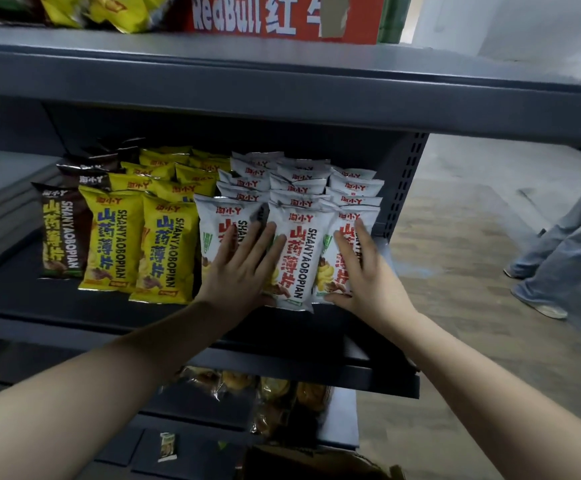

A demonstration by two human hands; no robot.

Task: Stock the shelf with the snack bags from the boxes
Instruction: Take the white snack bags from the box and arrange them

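Left hand [244,268] and right hand [362,271] flat, fingers straight, pressing front white snack bags [297,258] on shelf [282,327]. Best: push evenly, keep rows upright, fronts flush.

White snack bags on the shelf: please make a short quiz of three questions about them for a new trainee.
1. True or false: the left hand lies flat on the white bags.
2. Which bags stand directly left of the white ones? A red bags; B yellow bags; C blue bags.
3. Fill in: the right hand touches the ___ front white bag.
Key: 1 true; 2 B; 3 rightmost.
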